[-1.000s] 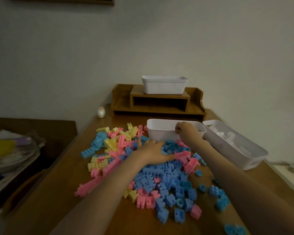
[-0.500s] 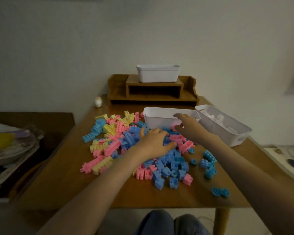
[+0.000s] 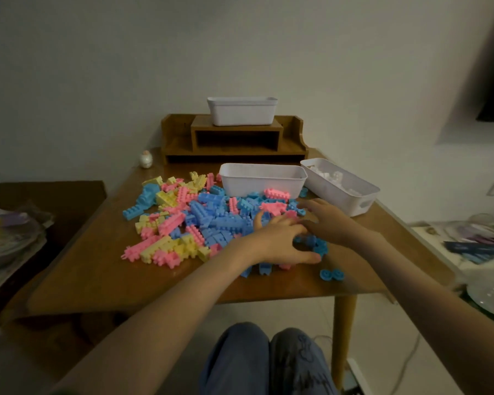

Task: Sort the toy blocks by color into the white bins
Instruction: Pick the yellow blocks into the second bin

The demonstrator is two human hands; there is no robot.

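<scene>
Counting three white bins [image 3: 241,115] [image 3: 261,183] [image 3: 332,193], two hands [image 3: 277,243] [image 3: 327,220]

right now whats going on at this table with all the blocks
A seated person is sorting toy blocks by color. Both the left hand and the right hand are down in the pile of blue, pink and yellow blocks on the wooden table; whether either grips a block is unclear. One white bin stands just behind the pile, a second bin beside it holds white pieces, and a third bin sits on the wooden shelf.
</scene>
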